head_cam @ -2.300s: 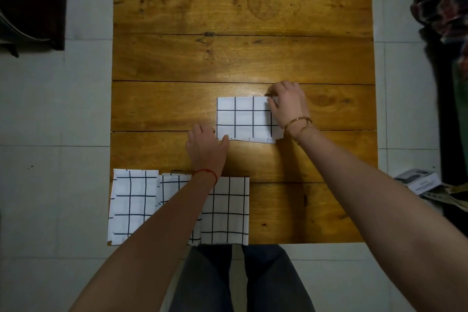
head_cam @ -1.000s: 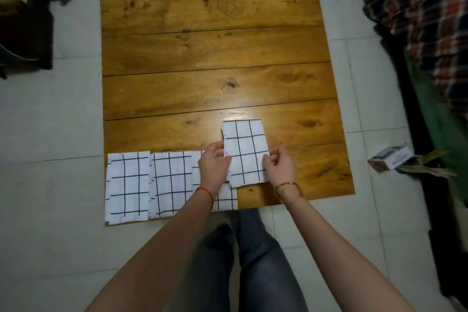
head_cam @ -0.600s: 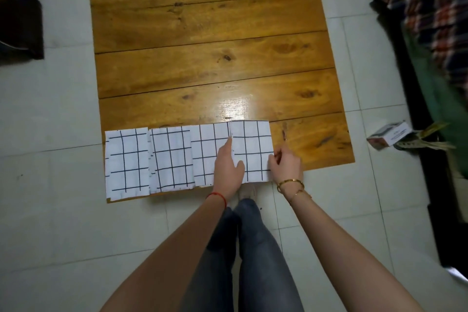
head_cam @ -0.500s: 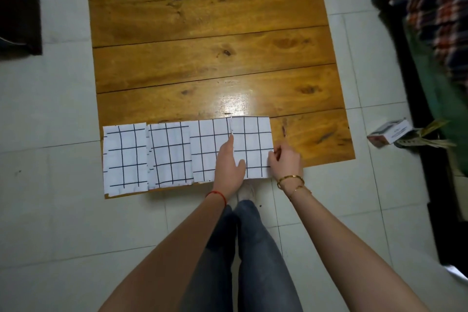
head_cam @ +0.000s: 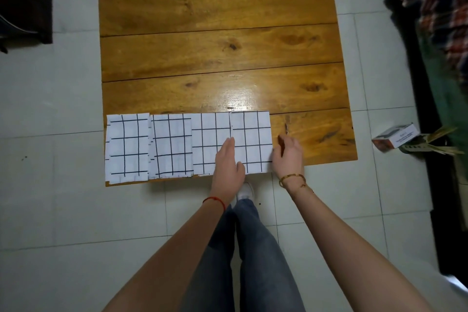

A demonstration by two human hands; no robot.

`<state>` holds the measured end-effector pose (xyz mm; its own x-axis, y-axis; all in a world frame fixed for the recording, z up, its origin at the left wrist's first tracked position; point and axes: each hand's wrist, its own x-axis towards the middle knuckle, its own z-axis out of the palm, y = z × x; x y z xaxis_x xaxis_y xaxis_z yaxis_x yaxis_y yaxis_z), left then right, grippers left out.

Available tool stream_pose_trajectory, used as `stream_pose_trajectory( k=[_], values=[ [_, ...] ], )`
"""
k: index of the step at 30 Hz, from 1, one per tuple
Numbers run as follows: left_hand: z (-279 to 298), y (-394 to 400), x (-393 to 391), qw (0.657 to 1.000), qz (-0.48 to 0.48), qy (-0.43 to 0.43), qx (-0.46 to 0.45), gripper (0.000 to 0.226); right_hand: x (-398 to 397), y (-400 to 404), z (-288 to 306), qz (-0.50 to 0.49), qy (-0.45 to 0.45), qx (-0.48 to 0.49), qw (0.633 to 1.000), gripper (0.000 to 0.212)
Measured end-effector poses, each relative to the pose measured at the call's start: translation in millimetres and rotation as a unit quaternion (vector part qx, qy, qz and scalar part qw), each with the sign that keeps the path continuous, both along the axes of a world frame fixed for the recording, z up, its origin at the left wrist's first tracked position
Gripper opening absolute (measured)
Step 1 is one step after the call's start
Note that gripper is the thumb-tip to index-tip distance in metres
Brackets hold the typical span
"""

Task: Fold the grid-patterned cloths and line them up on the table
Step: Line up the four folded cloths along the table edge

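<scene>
Head view looks straight down on a wooden table (head_cam: 217,45) with four folded grid-patterned cloths laid side by side along its near edge. From the left they are the first cloth (head_cam: 127,147), the second cloth (head_cam: 171,145), the third cloth (head_cam: 209,139) and the fourth cloth (head_cam: 252,139). Each lies flat with its long side running near to far, and neighbours touch or slightly overlap at their edges, so the row reads as one continuous strip flush with the near edge. That layout fits the task: folded pieces kept to one size and butted together make an even line.

The left hand (head_cam: 228,164) rests flat over the seam between the third and fourth cloths, fingers straight and held together, pointing to the far side, thumb spread out to the right over the fourth cloth's near part. It looks placed there to pin both pieces while the last one is squared up.

The right hand (head_cam: 288,153) sits at the fourth cloth's right edge, fingers loosely curled, fingertips touching that edge; whether they pinch the fabric or merely nudge it, I cannot tell. Both forearms reach in from the near side, wrists low over the table's near edge.
</scene>
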<state>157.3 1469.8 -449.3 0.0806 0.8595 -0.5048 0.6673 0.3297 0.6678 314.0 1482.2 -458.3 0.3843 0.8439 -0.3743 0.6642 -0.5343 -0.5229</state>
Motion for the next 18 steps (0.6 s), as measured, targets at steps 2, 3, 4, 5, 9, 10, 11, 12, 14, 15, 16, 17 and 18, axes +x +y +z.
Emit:
stream_pose_trajectory(
  k=[2, 3, 4, 5, 9, 10, 11, 12, 14, 15, 16, 17, 18],
  values=[
    [-1.3, -1.0, 3.3, 1.000, 0.003, -0.002, -0.004, 0.061, -1.9, 2.7, 1.1, -0.008, 0.037, -0.007, 0.999, 0.038],
    [-2.0, -0.9, 5.0, 1.000, 0.004, -0.002, -0.005, 0.061, -3.3, 3.9, 0.7, -0.003, 0.048, -0.012, 0.999, 0.039],
    [-2.7, -0.4, 6.8, 1.000, 0.003, -0.001, -0.004, 0.060, -4.7, 4.5, -0.3, 0.006, 0.055, -0.017, 0.998, 0.040],
    [-3.1, 0.3, 8.3, 1.000, 0.001, 0.000, -0.003, 0.060, -6.1, 5.0, -1.6, 0.014, 0.057, -0.020, 0.998, 0.041],
    [-6.8, 4.5, 11.4, 1.000, -0.006, 0.006, -0.004, 0.060, -10.6, 6.8, -5.8, 0.036, 0.049, -0.029, 0.998, 0.043],
    [-7.8, 5.5, 11.8, 1.000, -0.007, 0.012, -0.005, 0.060, -10.7, 7.2, -6.3, 0.043, 0.042, -0.030, 0.998, 0.044],
    [-8.5, 6.2, 12.2, 1.000, -0.010, 0.017, -0.006, 0.060, -10.5, 7.6, -6.5, 0.051, 0.034, -0.029, 0.998, 0.044],
    [-8.7, 6.7, 12.5, 1.000, -0.014, 0.023, -0.005, 0.059, -10.1, 7.7, -6.6, 0.061, 0.026, -0.030, 0.997, 0.045],
    [-7.4, 7.2, 13.1, 0.999, -0.030, 0.034, 0.000, 0.059, -8.8, 6.9, -6.9, 0.078, 0.010, -0.032, 0.996, 0.046],
    [-6.1, 7.2, 13.2, 0.998, -0.038, 0.040, 0.004, 0.059, -8.0, 6.2, -6.7, 0.087, 0.000, -0.033, 0.996, 0.046],
    [-4.4, 7.0, 12.8, 0.998, -0.045, 0.046, 0.009, 0.060, -7.5, 5.1, -6.4, 0.097, -0.013, -0.031, 0.995, 0.046],
    [-2.1, 6.4, 12.0, 0.997, -0.049, 0.055, 0.016, 0.060, -7.7, 4.1, -5.5, 0.105, -0.032, -0.026, 0.994, 0.046],
    [0.3, 5.6, 10.0, 0.996, -0.052, 0.068, 0.027, 0.060, -8.4, 3.0, -3.7, 0.112, -0.054, -0.016, 0.992, 0.047]
  ],
)
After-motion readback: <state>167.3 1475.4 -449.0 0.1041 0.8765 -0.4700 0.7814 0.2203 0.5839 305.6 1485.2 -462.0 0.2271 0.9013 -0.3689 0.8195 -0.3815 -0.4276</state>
